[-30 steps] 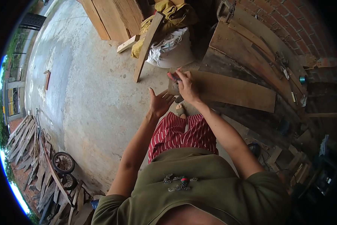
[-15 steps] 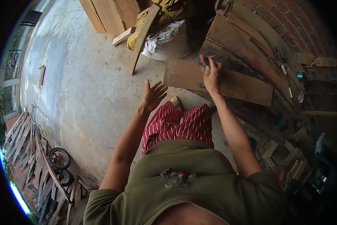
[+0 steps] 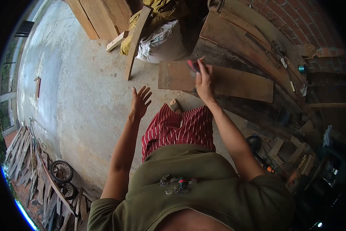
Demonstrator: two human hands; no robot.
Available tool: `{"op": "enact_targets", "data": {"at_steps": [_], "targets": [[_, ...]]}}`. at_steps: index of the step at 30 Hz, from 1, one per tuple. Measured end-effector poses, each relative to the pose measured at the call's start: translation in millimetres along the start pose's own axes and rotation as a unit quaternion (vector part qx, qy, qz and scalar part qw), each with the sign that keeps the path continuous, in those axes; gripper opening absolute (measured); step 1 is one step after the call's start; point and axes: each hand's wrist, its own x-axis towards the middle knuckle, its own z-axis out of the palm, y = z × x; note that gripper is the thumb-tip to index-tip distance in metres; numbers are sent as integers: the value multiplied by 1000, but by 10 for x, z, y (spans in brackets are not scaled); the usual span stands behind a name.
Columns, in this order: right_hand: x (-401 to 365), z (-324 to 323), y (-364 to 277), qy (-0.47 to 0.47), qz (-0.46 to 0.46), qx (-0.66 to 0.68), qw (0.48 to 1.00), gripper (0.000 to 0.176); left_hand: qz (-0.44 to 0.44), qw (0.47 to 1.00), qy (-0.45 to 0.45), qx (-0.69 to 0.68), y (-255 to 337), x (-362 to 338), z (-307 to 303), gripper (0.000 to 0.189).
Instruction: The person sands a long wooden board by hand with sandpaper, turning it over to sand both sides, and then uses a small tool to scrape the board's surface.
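Observation:
Above a long brown board (image 3: 242, 82), my right hand (image 3: 205, 85) is closed on a small red and dark object (image 3: 193, 66). A thin reddish tip sticks up beside its fingers. I cannot tell what kind of object it is. The board lies across the dark workbench (image 3: 215, 48), its left end jutting out over the floor. To the left, my left hand (image 3: 141, 102) hangs over the concrete with its fingers spread and nothing in them.
A leaning wooden strip (image 3: 137, 42) stands before a white sack (image 3: 161, 48). Hand tools (image 3: 282, 61) and a green spool (image 3: 302, 69) lie on the bench's far side. Scrap wood (image 3: 25, 154) and spoked wheels (image 3: 61, 171) are at lower left. A red-handled tool (image 3: 37, 87) rests on the floor.
My right hand has moved left along the board with the red and dark object. My left hand has shifted left, away from the board's end, fingers still spread. The whole view has shifted slightly.

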Motion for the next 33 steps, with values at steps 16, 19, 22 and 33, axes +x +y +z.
{"op": "enact_targets", "data": {"at_steps": [16, 19, 22, 33], "targets": [[-61, 1315, -571, -264, -29, 95, 959, 45, 1, 968, -78, 238, 207, 5, 293, 54], [37, 798, -114, -75, 121, 194, 971, 34, 15, 974, -70, 216, 216, 21, 292, 51], [57, -633, 717, 109, 219, 29, 969, 31, 31, 974, -87, 209, 178, 41, 297, 51], [-812, -320, 239, 101, 172, -144, 969, 59, 65, 954, -8, 294, 168, 226, 440, 45]]}}
